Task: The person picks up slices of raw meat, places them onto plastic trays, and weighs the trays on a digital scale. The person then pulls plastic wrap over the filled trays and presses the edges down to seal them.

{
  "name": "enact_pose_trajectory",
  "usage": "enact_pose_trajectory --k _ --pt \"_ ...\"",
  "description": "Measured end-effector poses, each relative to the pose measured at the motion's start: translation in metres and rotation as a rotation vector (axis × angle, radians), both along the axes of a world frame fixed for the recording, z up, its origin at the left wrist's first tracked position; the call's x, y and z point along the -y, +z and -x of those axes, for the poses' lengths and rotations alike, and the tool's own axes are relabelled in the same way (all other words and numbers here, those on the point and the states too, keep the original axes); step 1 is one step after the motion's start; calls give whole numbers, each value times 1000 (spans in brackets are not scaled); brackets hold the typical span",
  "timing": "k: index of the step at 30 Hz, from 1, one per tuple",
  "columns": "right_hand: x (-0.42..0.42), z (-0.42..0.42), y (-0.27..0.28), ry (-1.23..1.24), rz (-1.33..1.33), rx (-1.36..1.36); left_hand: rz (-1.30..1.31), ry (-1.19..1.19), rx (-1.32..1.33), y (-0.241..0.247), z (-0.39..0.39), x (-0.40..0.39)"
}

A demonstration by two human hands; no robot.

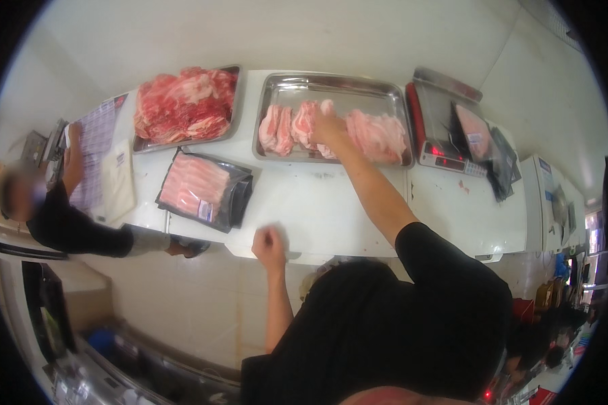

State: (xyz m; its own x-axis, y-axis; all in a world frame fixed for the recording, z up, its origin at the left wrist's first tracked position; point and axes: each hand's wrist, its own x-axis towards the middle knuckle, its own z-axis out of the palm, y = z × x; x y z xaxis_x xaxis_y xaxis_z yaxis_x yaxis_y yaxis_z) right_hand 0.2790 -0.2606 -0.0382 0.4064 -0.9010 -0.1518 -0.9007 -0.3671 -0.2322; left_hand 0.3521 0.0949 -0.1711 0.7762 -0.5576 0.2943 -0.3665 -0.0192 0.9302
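My right hand (328, 127) reaches into a shallow stainless steel tray (334, 80) and touches folded slices of raw meat (305, 121) near its middle; whether the fingers grip a slice cannot be told. More folded slices (276, 129) lie at the tray's left, and a pile of paler slices (377, 135) at its right. My left hand (269, 245) is loosely curled at the counter's front edge, with no object visible in it. Left of the tray, nearer me, a black pack of sliced meat under clear film (195, 185) rests on top of other black packs.
A second tray (233, 119) heaped with red meat (185, 104) stands at the left. A digital scale (448, 158) is at the right, beside more meat packs (473, 134). At the far left, a co-worker (81, 223) reaches over printed sheets (93, 136).
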Motion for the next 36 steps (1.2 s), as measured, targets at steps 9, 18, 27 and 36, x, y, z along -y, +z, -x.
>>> enact_pose_trajectory --k 9,18,27,36 --pt "48 41 -50 25 39 359 18 52 10 20 8 6" --pt "43 94 -7 -23 -248 908 30 76 29 15 5 6" --pt "123 288 49 -309 453 536 10 46 10 22 9 9" --pt "77 222 48 -219 711 474 -42 21 7 23 9 10"
